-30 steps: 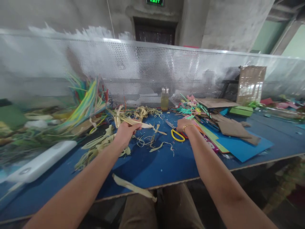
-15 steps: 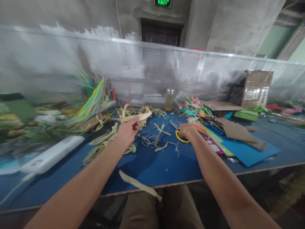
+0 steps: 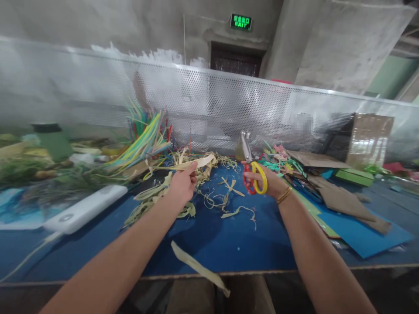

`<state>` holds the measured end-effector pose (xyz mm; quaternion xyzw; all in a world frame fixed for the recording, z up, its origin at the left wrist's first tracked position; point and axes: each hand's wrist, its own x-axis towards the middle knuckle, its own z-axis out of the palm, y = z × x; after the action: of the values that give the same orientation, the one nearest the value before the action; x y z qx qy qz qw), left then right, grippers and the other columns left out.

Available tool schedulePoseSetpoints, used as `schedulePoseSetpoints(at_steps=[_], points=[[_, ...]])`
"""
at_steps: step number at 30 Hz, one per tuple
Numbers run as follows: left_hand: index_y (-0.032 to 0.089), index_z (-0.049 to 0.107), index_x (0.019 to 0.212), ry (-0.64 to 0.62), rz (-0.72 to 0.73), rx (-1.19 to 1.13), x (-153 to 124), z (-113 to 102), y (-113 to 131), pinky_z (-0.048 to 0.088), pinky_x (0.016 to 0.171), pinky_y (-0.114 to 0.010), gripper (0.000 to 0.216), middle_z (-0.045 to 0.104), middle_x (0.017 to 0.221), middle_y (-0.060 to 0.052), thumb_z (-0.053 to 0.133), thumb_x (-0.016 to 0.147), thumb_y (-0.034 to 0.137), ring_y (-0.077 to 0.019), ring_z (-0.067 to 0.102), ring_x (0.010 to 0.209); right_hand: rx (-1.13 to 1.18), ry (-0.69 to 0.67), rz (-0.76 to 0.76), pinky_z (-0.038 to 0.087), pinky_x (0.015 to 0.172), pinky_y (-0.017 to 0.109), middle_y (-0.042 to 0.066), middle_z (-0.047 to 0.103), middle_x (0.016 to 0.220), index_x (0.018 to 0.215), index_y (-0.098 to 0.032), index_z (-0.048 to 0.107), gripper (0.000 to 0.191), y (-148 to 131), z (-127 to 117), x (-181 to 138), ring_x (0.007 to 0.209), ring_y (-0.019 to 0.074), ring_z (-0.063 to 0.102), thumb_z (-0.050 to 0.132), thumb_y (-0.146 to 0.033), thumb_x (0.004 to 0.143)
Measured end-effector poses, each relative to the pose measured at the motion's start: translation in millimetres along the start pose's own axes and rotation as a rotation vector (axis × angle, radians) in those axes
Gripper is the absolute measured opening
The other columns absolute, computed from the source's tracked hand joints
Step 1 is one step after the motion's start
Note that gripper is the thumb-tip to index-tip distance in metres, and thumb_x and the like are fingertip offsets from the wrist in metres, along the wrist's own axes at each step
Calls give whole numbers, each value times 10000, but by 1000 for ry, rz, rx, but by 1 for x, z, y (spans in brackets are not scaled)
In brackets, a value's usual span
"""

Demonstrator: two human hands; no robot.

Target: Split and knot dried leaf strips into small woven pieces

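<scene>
Nearest, a limp pale leaf strip [image 3: 199, 268] hangs over the front edge of the blue-topped table [image 3: 229, 240], one end on the top, the other dangling below it. Both bare forearms reach out over that edge.

The left hand [image 3: 183, 185] is closed, thumb and fingers pinching a long pale dried-leaf strip [image 3: 196, 162] held just above the table; the strip runs from the fingers to the right and ends in a rounded tip. The right hand [image 3: 266, 183], with a thin gold bracelet [image 3: 284, 195] on its wrist, is curled around the red-and-yellow-handled scissors [image 3: 253, 176], fingers through the loops. The scissors are lifted clear of the table, their metal blades pointing up and looking close together. The two hands are near each other, the strip's tip between them.

Under and between them lie curled pale leaf scraps [image 3: 225, 203]. To the left rests a white oblong plastic case [image 3: 85, 208]; to the right, a blue paper sheet [image 3: 363, 226] with brown card pieces [image 3: 343, 200] on it.

Farther back stands a bundle of bright yellow, green and red strips [image 3: 144, 139], and a brown cardboard box [image 3: 369, 139] at the far right. A perforated metal screen [image 3: 212, 104] closes off the table's back, with a green exit sign [image 3: 240, 22] on the wall beyond.
</scene>
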<state>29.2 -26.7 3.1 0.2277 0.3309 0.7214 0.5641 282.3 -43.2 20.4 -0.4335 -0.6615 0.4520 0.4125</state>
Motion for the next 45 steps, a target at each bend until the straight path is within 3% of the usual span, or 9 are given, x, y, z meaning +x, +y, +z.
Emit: schedulePoseSetpoints(at_steps=[4, 6, 8, 11, 13, 23, 33, 42, 45], points=[[115, 583, 713, -40, -30, -28, -3, 1, -1, 294, 345, -96, 106, 493, 567, 37, 688, 697, 105, -19, 447, 445, 85, -192, -53, 490, 645, 275, 25, 591, 876, 1267, -219, 391, 616, -11, 52, -11, 695, 126, 575, 638, -255, 705], [120, 570, 708, -45, -46, -67, -4, 2, 1, 316, 357, -95, 100, 492, 574, 34, 669, 726, 121, -22, 457, 458, -115, -163, -75, 472, 653, 276, 23, 587, 891, 1226, -220, 431, 557, -10, 68, -13, 698, 122, 551, 620, -200, 703], [125, 561, 713, -48, -64, -120, -5, 3, 5, 334, 370, -95, 95, 497, 588, 29, 646, 754, 132, -24, 467, 472, -378, -33, -163, 448, 720, 295, 32, 586, 902, 1142, -209, 505, 443, -7, 76, -14, 763, 138, 541, 615, -196, 713], [130, 554, 717, -63, -86, -171, -8, 6, 11, 357, 386, -92, 99, 499, 595, 23, 621, 784, 158, -24, 469, 477, -630, 132, -262, 406, 786, 315, 53, 586, 902, 1056, -191, 558, 330, -6, 80, -16, 845, 164, 528, 621, -309, 755], [135, 548, 714, -64, -106, -174, -12, 8, 12, 369, 391, -94, 110, 500, 591, 22, 620, 787, 172, -25, 465, 469, -674, 153, -273, 397, 756, 305, 53, 585, 868, 1042, -183, 561, 360, -8, 83, -18, 816, 165, 524, 625, -394, 757], [124, 565, 703, -146, -129, -139, -26, 15, -9, 354, 382, -123, 113, 496, 563, 22, 630, 774, 183, -37, 436, 435, -622, 130, -285, 351, 645, 260, 21, 592, 783, 1010, -186, 573, 384, -12, 97, -17, 701, 135, 497, 574, -498, 786], [121, 610, 747, -237, -166, -192, -23, 13, -6, 398, 411, -121, 78, 519, 593, 16, 588, 810, 161, -33, 457, 450, -493, 84, -251, 334, 568, 234, -10, 547, 704, 939, -187, 548, 328, -12, 102, -20, 602, 109, 439, 529, -488, 811], [131, 583, 701, -182, -223, -200, -25, 15, -1, 437, 426, -114, 115, 525, 610, 1, 594, 807, 175, -36, 479, 472, -517, 117, -262, 349, 560, 229, -9, 559, 679, 916, -200, 560, 272, -13, 104, -19, 588, 112, 454, 549, -449, 807], [129, 573, 678, -197, -237, -100, -25, 13, 0, 436, 428, -115, 123, 530, 604, -7, 616, 787, 168, -45, 497, 493, -534, 171, -265, 366, 569, 228, -4, 589, 707, 949, -204, 572, 305, -14, 92, -12, 602, 115, 487, 539, -472, 807]])
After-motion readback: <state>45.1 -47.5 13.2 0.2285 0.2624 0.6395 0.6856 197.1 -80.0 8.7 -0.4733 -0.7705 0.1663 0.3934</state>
